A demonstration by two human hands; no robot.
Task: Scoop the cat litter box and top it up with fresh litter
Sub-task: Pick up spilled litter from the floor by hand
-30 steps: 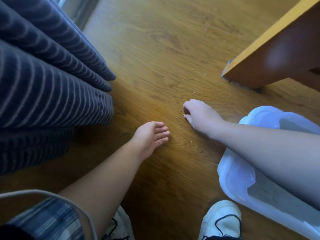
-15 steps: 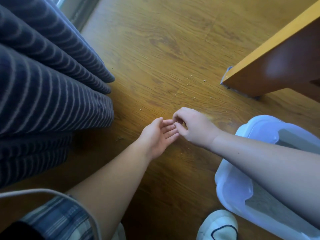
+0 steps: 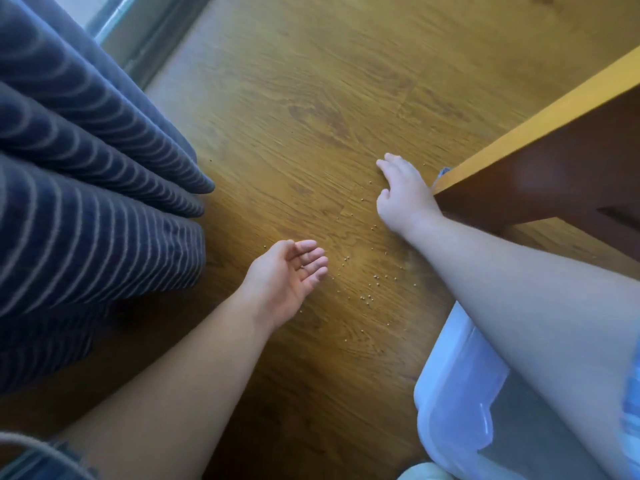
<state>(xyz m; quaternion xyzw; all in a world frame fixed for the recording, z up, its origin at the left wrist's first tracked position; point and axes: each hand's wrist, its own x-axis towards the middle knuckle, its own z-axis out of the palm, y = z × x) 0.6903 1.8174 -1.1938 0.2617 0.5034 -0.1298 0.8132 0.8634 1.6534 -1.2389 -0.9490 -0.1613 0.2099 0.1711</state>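
Note:
Small pale litter grains lie scattered over the wooden floor between my hands. My left hand lies palm up and cupped just above the floor, with a grain or two on its fingers. My right hand reaches forward with fingers spread, its fingertips on the floor beside the corner of the furniture. The pale blue litter box sits at the lower right, partly hidden under my right forearm; grey litter shows inside it.
A dark blue striped curtain hangs to the floor on the left. Wooden furniture with a yellow edge juts in from the right, close to my right hand. A window frame runs along the top left.
My right hand left my left palm and moved forward to the floor near the furniture corner. My left hand stayed cupped, palm up. The view shifted, showing more scattered grains.

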